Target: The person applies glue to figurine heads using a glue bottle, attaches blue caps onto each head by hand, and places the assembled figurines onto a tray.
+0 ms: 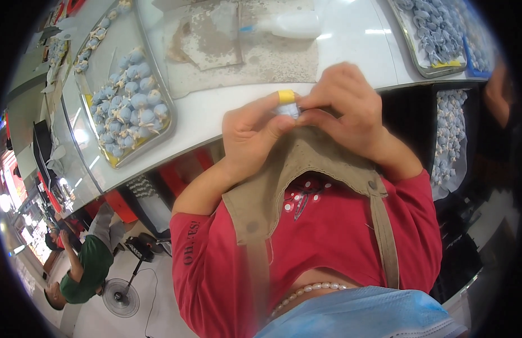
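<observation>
Over the near edge of the white table, my two hands come together on a small pale blue piece point(288, 111), whose kind I cannot make out. My left hand point(247, 132) pinches it between thumb and index finger. A yellow band point(286, 96) shows at that index fingertip, apparently wrapped round it. From the other side, the thumb and fingers of my right hand point(351, 107) are closed at the piece's edge. The fingers cover much of it.
At left is a metal tray point(169, 107) of round light blue pieces with cream bits. A white squeeze bottle point(297, 25) with a blue tip lies on a stained mat point(283, 62). Another tray point(427, 72) at right holds grey-blue pieces. A person point(95, 262) and a fan point(121, 297) are at lower left.
</observation>
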A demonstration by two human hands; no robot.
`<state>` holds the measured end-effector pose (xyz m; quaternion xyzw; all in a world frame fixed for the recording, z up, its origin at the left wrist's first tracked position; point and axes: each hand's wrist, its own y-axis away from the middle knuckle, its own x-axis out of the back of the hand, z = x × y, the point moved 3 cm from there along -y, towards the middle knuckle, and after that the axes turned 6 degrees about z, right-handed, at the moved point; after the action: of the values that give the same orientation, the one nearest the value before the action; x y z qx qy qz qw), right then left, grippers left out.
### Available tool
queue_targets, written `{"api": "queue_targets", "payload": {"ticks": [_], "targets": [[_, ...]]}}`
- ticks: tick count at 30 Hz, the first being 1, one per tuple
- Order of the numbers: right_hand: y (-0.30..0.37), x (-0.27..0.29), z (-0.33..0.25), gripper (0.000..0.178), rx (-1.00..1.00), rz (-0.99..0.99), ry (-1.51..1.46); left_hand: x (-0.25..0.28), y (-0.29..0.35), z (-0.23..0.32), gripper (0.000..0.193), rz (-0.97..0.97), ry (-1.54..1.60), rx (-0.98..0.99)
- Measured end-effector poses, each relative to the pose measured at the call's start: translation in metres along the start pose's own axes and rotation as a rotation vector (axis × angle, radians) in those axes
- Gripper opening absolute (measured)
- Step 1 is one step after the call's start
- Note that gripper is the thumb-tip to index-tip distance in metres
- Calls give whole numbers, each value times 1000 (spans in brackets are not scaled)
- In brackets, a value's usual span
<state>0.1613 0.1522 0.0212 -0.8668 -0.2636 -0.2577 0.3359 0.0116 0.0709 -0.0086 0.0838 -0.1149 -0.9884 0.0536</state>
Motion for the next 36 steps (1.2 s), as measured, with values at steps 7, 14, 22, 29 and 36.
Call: {"api": "queue_targets", "payload": {"ticks": [7,14,22,29,36], "targets": [[9,-5,11,59,-383,-182,-701,-19,0,2,35,-78,204,-34],[16,2,15,57,-376,-262,-724,-22,-1,9,33,-139,-64,-184],[1,11,2,39,-266,-233,-828,-20,5,34,27,-167,-174,-322],[-44,-13,-18,49,-195,-233,-750,52,-17,97,29,-28,-721,-653],[-46,-2,-8,41,-385,70,-400,242,-97,116,31,536,-1503,-285]]}}
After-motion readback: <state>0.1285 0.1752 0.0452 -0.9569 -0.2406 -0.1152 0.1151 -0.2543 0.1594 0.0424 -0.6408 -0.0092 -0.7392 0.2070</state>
